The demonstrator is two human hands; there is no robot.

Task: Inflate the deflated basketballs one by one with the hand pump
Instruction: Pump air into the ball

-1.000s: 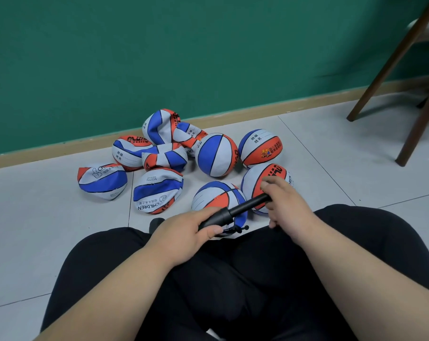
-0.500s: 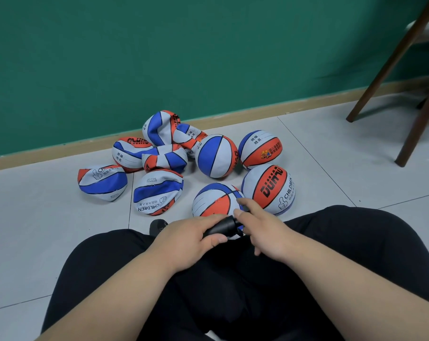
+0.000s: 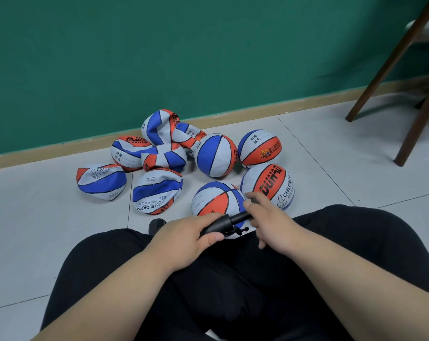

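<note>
A black hand pump (image 3: 223,223) lies across my lap, just in front of a red, white and blue basketball (image 3: 214,199). My left hand (image 3: 184,238) grips the pump's barrel. My right hand (image 3: 267,221) holds the pump's handle end, with a short length of the rod showing between the hands. Three round, firm balls sit beyond: one in the centre (image 3: 216,155), one at the back right (image 3: 259,148), one by my right hand (image 3: 270,184). Several crumpled, flat balls (image 3: 157,190) lie to the left.
The balls rest on grey floor tiles (image 3: 48,217) against a green wall with a tan skirting board (image 3: 61,151). Dark wooden chair legs (image 3: 420,114) stand at the right. My legs in black trousers (image 3: 233,291) fill the foreground. A small black object (image 3: 155,223) lies by my left knee.
My right hand pushed the handle in from full extension until it met the barrel, then drew it partly out again. My left hand kept its hold on the barrel.
</note>
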